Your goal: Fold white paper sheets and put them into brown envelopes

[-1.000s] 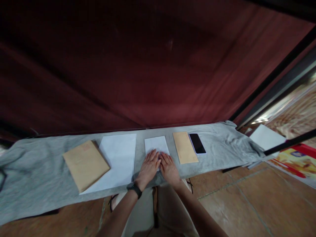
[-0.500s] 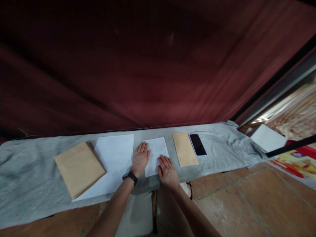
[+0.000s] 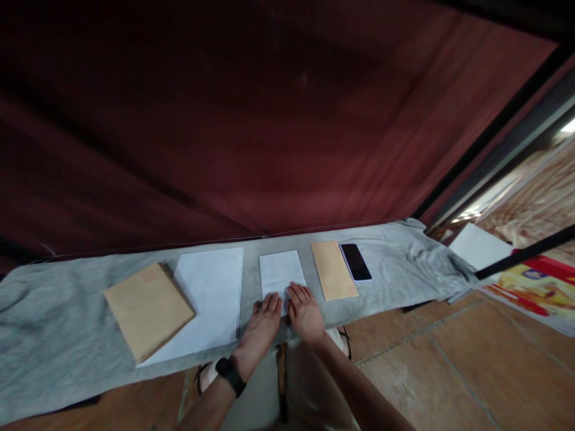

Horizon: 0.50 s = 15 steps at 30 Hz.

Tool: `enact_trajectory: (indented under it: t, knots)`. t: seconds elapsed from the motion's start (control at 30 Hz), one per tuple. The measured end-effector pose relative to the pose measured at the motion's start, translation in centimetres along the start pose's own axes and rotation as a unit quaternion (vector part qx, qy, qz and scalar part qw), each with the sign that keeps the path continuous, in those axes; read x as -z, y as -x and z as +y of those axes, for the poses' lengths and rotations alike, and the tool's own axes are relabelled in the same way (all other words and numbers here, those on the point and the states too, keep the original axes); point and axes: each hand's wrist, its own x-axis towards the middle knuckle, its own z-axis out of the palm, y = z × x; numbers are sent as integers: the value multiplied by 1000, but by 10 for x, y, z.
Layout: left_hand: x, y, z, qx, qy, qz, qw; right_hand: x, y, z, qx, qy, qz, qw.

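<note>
A small folded white sheet lies on the grey cloth in front of me. My left hand, with a black watch on the wrist, rests flat on the sheet's near left corner, fingers stretched out. Flat on the near right corner lies my right hand, fingers apart and touching the paper. Both hands lie side by side at the cloth's near edge and hold nothing.
A larger white sheet lies left of the folded one, with a big brown envelope overlapping it. To the right are a narrow brown envelope and a black phone. A dark red curtain hangs behind; tiled floor lies below.
My left hand slid from the sheet's upper left edge back down to its near edge, beside my right hand. The right hand stayed almost in place.
</note>
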Motion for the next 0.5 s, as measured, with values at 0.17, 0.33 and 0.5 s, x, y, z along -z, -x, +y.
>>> enact_trajectory:
  t: [0.17, 0.33, 0.5]
  knots:
    - [13, -5, 15, 31, -28, -20, 999, -1, 1, 1, -4, -15, 10, 1000]
    - [22, 2, 7, 36, -2, -11, 999, 3, 0, 2, 6, -47, 16, 999]
    - [27, 18, -12, 13, 68, 11, 998, 19, 12, 14, 54, -96, -29, 993]
